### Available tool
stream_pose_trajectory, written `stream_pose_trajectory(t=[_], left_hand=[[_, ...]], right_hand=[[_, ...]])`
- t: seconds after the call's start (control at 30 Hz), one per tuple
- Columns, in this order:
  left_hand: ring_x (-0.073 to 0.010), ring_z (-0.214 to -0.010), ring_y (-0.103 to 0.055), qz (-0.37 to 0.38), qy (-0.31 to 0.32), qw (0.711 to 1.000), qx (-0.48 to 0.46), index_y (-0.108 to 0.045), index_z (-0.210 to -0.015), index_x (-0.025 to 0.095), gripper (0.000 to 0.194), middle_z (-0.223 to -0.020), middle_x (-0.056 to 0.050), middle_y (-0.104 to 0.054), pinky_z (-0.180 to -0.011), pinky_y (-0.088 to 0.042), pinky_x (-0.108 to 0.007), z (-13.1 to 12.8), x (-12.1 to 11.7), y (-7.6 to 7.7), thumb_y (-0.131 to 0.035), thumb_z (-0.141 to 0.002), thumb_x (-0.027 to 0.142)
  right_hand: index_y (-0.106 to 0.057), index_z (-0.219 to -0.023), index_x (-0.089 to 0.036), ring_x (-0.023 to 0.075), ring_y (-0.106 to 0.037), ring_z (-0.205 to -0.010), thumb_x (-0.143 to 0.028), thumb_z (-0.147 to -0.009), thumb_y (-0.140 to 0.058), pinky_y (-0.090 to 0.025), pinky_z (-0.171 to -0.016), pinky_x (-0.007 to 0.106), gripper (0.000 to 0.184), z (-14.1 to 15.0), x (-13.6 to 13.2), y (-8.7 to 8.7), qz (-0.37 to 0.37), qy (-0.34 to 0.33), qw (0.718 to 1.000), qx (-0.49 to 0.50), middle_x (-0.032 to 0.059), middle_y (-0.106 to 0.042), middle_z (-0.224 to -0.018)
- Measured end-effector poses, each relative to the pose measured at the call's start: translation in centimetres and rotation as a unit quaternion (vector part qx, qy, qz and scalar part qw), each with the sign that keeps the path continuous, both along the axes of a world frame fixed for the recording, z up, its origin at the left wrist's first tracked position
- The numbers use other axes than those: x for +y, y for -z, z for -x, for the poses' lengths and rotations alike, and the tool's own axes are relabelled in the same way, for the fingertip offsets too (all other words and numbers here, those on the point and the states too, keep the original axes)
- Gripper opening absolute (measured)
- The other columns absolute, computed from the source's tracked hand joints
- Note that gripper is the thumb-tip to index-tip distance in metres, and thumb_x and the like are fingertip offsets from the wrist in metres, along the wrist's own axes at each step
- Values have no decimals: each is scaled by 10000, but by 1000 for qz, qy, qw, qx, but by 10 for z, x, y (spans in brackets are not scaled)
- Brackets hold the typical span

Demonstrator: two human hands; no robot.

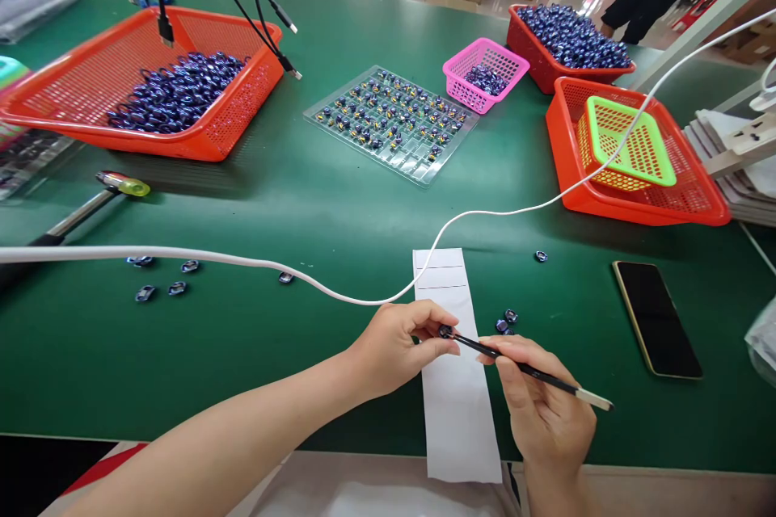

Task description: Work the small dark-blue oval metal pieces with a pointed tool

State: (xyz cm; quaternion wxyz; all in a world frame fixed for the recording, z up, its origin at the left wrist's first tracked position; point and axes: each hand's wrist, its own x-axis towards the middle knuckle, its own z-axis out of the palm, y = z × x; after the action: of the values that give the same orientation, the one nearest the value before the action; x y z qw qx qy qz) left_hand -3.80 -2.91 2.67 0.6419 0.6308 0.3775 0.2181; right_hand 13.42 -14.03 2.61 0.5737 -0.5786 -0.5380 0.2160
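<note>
Between the thumb and fingers of my left hand [400, 347] is a small shiny dark-blue part [445, 331]. My right hand [542, 396] holds black tweezers [537, 372] with a pale back end, much like a pen. Their tip touches the small part or lies right against it; I cannot tell which. Under both hands lies a strip of white paper [457, 412] with printed lines near its far end. Just beyond my right hand is a little cluster of similar blue parts [511, 316], and a single blue part [541, 256] sits farther off.
A white cable [345, 296] crosses the green table. Beyond it are a clear tray [418, 170] of small parts, a pink basket [452, 85] and red baskets [242, 109] of blue pieces. A hammer [85, 210] lies left, a phone [658, 319] right. Black cables [162, 0] hang overhead.
</note>
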Motion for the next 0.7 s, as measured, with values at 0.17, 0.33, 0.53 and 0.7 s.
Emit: stream_pose_trajectory(t=[0.17,0.33,0.53,0.7], left_hand=[[-140,-689,-669,-8,-5,1000,3,-718,-918,167,199,-830,-37,-755,-671,-539,-241,-1,0,-1,-771,-749,257],[-149,-702,-678,-4,-9,1000,3,-721,-919,161,203,-817,-41,-748,-688,-546,-253,-1,0,-1,-774,-744,251],[-134,-676,-666,-10,-12,1000,1,-724,-906,162,187,-797,-31,-745,-670,-538,-239,-2,-1,-2,-775,-743,238],[-137,-679,-675,-14,-10,1000,9,-718,-898,167,184,-803,-29,-755,-671,-546,-243,-2,0,-2,-777,-741,240]], right_hand=[[-674,-1071,-231,187,-725,-789,-65,-880,-614,-622,-738,341,260,2,1,-2,15,11,1000,7,35,-727,-1012],[-672,-1081,-234,160,-732,-746,-82,-902,-603,-613,-721,290,244,1,2,-4,40,2,999,16,27,-716,-1023],[-685,-1064,-233,156,-733,-749,-118,-917,-603,-619,-706,265,204,1,1,-2,62,18,997,37,34,-709,-1029],[-695,-1042,-222,164,-728,-736,-149,-918,-614,-622,-694,277,165,1,-1,-1,81,31,995,55,44,-719,-997]])
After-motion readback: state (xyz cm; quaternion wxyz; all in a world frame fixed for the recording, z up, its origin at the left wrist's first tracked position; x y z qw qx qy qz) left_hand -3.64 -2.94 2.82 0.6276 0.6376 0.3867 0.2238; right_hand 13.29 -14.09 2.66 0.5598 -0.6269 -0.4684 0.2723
